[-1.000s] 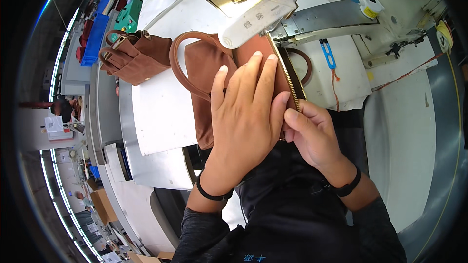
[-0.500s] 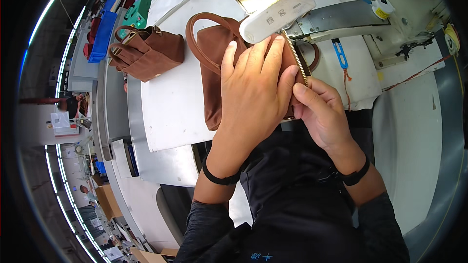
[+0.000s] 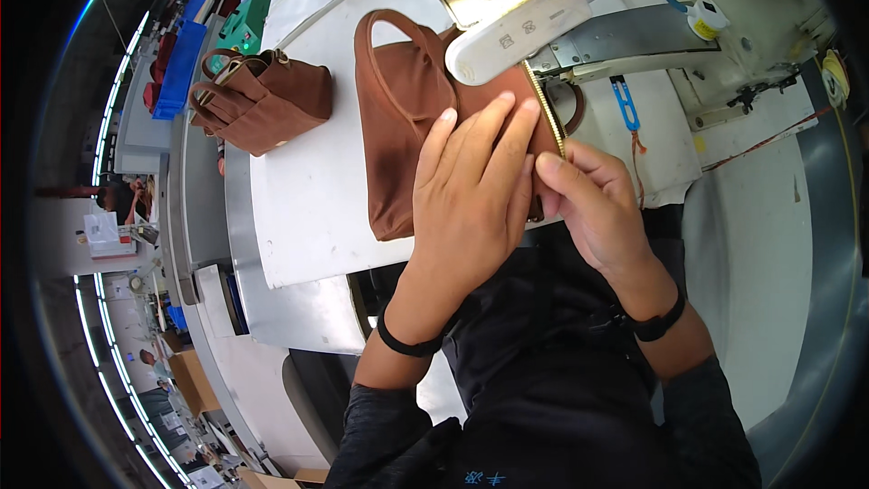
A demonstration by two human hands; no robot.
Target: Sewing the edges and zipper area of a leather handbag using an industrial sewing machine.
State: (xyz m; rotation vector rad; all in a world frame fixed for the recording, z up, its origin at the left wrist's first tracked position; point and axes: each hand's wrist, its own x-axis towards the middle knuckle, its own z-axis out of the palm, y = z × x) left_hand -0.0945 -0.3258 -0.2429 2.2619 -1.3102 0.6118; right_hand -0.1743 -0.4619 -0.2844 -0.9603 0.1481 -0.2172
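Observation:
A brown handbag lies on the white work surface, partly under the head of a sewing machine. My left hand rests flat on the bag, its fingers stretched toward the machine. Along the bag's right edge runs a zipper with gold teeth. My right hand pinches this zipper edge between thumb and fingers, close beside the left hand. The needle area is hidden behind the machine's white cover.
A second brown handbag stands to the left on the white table. Blue thread snips with an orange cord lie right of the machine arm. Farther left are a green machine and a blue bin.
My left hand has slid back a little toward me, away from the machine's cover, baring more of the bag. The right hand keeps its pinch on the zipper edge.

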